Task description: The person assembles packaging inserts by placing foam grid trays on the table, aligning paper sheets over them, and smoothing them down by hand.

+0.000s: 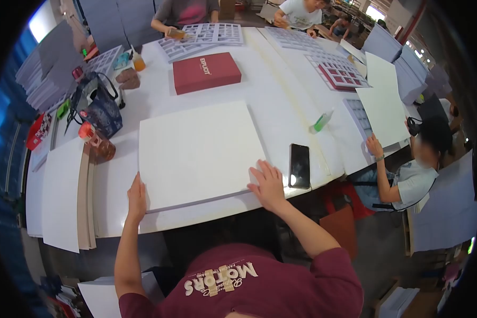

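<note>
A large white board (201, 153) with a thick edge lies in front of me on the white table. At its left front corner, my left hand (137, 197) has its fingers together along the side edge, gripping it. My right hand (267, 184) rests on the right front corner, fingers spread, the thumb near the front edge. To the right of that hand lies a black phone (299, 166). Behind the board sits a closed dark red box (206, 72) with "EXPLICIT" on its lid.
Left are an amber bottle (97, 141), a dark patterned bag (102, 108) and upright boards (63, 196). A green glue bottle (322, 121) stands right. Compartment trays (217, 34) lie at the back, near two people. Another person (408, 177) at right holds a pale sheet (381, 100).
</note>
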A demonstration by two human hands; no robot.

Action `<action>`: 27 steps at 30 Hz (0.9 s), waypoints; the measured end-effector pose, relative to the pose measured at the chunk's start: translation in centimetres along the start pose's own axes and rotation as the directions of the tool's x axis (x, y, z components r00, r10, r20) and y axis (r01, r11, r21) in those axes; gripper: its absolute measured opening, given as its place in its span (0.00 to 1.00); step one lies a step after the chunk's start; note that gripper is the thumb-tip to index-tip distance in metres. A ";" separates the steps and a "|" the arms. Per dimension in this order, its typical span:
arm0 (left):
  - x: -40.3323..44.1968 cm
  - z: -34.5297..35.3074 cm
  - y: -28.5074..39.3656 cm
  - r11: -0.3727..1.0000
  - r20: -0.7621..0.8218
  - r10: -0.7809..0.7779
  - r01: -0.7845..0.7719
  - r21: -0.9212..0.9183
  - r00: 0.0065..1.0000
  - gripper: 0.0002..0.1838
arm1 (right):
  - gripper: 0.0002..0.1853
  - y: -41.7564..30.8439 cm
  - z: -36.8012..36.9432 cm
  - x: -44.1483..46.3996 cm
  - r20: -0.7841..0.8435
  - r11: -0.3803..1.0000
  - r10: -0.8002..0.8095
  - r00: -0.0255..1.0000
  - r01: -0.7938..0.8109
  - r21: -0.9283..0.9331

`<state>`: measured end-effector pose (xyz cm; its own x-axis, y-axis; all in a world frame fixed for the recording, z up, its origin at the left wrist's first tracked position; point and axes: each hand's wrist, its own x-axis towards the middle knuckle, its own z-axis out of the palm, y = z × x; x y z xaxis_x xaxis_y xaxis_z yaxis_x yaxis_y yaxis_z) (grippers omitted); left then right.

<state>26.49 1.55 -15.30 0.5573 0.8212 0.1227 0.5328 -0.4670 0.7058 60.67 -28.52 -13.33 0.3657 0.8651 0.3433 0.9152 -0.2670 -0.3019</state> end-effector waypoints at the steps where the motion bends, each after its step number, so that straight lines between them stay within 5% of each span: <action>1: 0.0 0.0 0.2 1.000 0.008 -0.007 0.007 0.013 1.000 0.25 | 0.30 0.7 0.4 0.7 -0.046 0.997 0.029 0.998 -0.033 -0.071; 5: 0.1 0.0 0.1 0.999 0.016 -0.008 0.007 0.051 1.000 0.24 | 0.26 2.8 1.3 4.2 -0.026 0.992 0.074 0.997 -0.076 -0.103; 14: 0.1 0.0 -0.3 0.997 0.042 -0.038 0.035 0.075 0.998 0.25 | 0.35 4.8 3.9 13.4 0.066 0.962 0.114 0.991 -0.094 -0.255; 27: -0.5 0.0 -0.9 0.998 0.034 -0.004 0.002 0.062 0.999 0.27 | 0.37 8.6 9.2 23.0 0.091 0.958 0.178 0.980 -0.152 -0.243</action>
<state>25.72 1.59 -16.00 0.5769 0.8112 0.0960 0.5722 -0.4852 0.6612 75.36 -6.94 -16.22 0.5058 0.8387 0.2021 0.8627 -0.4900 -0.1254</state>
